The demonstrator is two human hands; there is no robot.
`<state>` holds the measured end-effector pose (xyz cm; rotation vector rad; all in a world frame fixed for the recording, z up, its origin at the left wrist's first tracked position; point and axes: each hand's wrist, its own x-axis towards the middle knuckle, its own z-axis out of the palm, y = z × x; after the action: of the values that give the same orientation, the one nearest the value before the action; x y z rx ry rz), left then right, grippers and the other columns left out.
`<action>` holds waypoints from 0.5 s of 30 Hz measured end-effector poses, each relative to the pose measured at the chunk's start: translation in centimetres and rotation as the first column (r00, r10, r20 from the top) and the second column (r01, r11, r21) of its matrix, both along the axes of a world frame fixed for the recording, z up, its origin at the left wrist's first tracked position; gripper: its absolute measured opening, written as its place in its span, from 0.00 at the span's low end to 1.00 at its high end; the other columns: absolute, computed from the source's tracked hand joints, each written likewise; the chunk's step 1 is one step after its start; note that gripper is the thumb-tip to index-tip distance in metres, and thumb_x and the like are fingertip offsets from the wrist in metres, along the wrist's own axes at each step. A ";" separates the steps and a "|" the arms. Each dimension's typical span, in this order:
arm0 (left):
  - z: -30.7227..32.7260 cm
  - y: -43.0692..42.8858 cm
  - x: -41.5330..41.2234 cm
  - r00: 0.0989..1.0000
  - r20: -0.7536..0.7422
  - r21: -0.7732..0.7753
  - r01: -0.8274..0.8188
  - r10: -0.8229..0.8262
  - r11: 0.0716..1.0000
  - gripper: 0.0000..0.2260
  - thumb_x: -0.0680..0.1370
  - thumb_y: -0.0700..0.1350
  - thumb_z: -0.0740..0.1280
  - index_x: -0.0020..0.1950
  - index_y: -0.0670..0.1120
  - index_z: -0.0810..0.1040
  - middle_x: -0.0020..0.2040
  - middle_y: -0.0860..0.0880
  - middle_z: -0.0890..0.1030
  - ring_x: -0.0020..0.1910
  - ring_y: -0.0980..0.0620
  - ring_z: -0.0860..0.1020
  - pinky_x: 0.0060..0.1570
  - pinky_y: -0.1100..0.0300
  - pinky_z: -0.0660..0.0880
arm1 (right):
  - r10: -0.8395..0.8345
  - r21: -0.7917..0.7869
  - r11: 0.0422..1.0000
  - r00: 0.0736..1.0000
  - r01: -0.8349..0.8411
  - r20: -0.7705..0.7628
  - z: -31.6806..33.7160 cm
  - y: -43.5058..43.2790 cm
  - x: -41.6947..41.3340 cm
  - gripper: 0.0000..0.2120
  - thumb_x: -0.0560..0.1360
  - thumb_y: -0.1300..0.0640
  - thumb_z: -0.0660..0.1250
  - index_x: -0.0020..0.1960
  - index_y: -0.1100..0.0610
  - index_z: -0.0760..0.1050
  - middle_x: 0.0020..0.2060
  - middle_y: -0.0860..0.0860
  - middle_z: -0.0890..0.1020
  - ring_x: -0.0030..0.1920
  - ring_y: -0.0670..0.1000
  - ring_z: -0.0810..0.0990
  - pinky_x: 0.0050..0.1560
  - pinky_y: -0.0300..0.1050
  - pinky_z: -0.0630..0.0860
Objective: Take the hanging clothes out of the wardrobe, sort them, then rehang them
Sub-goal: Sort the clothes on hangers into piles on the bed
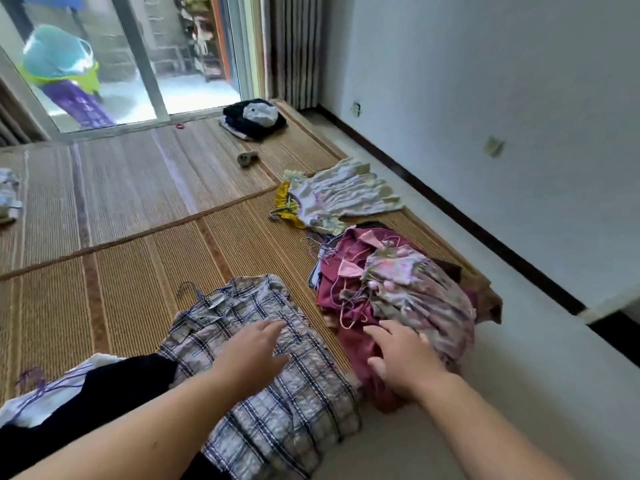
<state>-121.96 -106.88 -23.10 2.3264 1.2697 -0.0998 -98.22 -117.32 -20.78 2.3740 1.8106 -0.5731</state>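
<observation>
Head cam showed the woven mat [121, 271] covering most of the frame, a sorting floor I guess. Maroon-and-floral heap [398, 292] sat centre right, looking unsorted; plaid shirt [277, 393] lay flat lower centre, pale dress [343, 199] apart above, so separate piles probably. Left hand [252, 351] was spread flat on the shirt, right hand [405, 358] loose-fingered at the heap's edge, gripping nothing I could see.

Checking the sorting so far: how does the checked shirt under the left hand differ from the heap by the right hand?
The checked shirt is one garment laid fairly flat; the heap is several garments bundled up. The shirt is pale with dark blue checks; the heap is mostly maroon and flowery pink. The left hand is over the shirt, the right hand touches the heap. Both lie partly on the woven mat.
</observation>
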 end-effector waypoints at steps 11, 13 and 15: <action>1.9 -4.1 21.6 0.993 0.099 -0.052 0.072 -0.066 0.996 0.26 0.76 0.56 0.63 0.73 0.57 0.63 0.69 0.56 0.69 0.64 0.56 0.71 0.64 0.57 0.70 | -0.065 0.068 0.995 0.983 0.078 -0.170 3.0 -3.1 18.7 0.26 0.74 0.46 0.63 0.71 0.45 0.63 0.69 0.47 0.67 0.69 0.50 0.66 0.66 0.46 0.64; 1.0 -2.9 23.5 0.995 0.083 -0.087 0.056 -0.049 0.995 0.25 0.75 0.56 0.63 0.72 0.57 0.63 0.69 0.56 0.69 0.63 0.55 0.72 0.63 0.55 0.71 | -0.089 0.047 0.994 0.967 0.103 -0.239 2.1 -1.9 20.9 0.26 0.74 0.48 0.63 0.71 0.46 0.65 0.68 0.47 0.67 0.68 0.49 0.67 0.68 0.45 0.65; -0.3 -1.4 25.1 0.998 0.058 -0.117 0.036 -0.029 0.993 0.25 0.75 0.55 0.63 0.72 0.57 0.64 0.69 0.55 0.69 0.64 0.55 0.72 0.63 0.55 0.71 | -0.099 0.016 0.994 0.960 0.107 -0.263 0.8 -0.4 23.1 0.25 0.74 0.48 0.63 0.70 0.46 0.66 0.68 0.47 0.68 0.68 0.48 0.66 0.68 0.45 0.64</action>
<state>-96.82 -108.25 -23.41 2.2342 1.1669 -0.1160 -75.16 -117.73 -19.98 2.5269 1.8100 -0.9191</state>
